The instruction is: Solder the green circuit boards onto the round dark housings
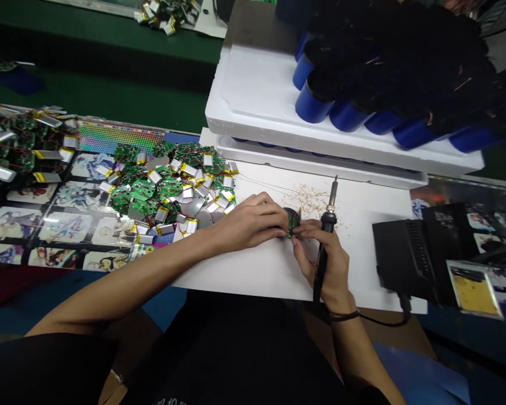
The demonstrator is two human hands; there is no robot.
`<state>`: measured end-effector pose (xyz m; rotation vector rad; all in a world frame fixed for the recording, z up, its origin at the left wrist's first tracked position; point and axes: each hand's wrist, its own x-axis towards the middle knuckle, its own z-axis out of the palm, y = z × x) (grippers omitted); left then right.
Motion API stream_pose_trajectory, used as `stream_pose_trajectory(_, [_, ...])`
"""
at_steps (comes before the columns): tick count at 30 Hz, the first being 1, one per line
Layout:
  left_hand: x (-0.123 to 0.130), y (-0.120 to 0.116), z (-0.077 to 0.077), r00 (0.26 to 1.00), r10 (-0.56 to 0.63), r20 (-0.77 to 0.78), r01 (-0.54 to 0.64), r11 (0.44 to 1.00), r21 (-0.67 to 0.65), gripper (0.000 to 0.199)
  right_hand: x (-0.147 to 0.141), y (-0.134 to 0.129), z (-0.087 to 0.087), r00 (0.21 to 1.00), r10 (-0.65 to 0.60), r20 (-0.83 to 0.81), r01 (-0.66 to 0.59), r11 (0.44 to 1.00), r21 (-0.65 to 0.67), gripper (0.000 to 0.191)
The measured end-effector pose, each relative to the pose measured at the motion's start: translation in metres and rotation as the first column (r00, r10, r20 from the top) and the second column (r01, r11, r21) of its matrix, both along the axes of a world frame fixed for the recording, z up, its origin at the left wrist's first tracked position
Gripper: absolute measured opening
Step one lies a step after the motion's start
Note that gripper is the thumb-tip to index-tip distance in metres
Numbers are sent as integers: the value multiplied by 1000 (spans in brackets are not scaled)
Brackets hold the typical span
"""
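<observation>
Dark shirt (236, 360) lowest; left hand (248, 222) pinching small round green circuit board (293, 224) to keep it still; right hand (331, 264) clenched on soldering iron (328, 222), tip up, away from fingers; pile of green boards (164, 188) close by for easy reach.

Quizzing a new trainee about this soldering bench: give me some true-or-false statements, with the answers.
1. The right hand holds a soldering iron. True.
2. The iron's tip points down at the work. False: it points up, away from the hands.
3. A small round green circuit board sits between the left hand and the right hand. True.
4. A pile of green circuit boards lies right of the hands. False: it lies left of them.
5. Blue cylinders sit in a white foam tray. True.
</observation>
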<state>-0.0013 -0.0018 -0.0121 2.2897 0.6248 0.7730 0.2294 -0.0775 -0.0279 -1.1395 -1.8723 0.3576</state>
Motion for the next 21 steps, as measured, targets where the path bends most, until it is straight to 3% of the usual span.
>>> stream_pose_trajectory(3, [1, 0, 3, 998, 0, -62, 1, 1000, 16, 17, 5, -8, 4, 998, -27, -49, 26, 999, -34, 25])
stream_pose_trajectory(6, [2, -1, 6, 995, 6, -102, -2, 999, 42, 20, 7, -18, 16, 971, -131, -198, 119, 990, -70, 13])
stream_pose_trajectory(10, [4, -3, 7, 987, 25, -161, -10, 995, 94, 24, 14, -27, 38, 861, -249, -444, 202, 968, -150, 36])
stream_pose_trajectory(12, [5, -3, 8, 982, 39, -185, -17, 993, 118, 24, 22, -32, 44, 832, -280, -479, 194, 956, -221, 34])
stream_pose_trajectory(15, [6, -5, 10, 977, 57, -206, -27, 989, 143, 24, 37, -46, 45, 873, -251, -418, 159, 957, -243, 22])
stream_pose_trajectory(18, [7, -5, 12, 973, 72, -220, -29, 981, 192, 23, 49, -60, 40, 947, -229, -225, 190, 965, -183, 21])
stream_pose_trajectory(21, [7, -5, 13, 965, 77, -252, -8, 965, 263, 21, 53, -66, 37, 969, -230, -85, 211, 959, -187, 18])
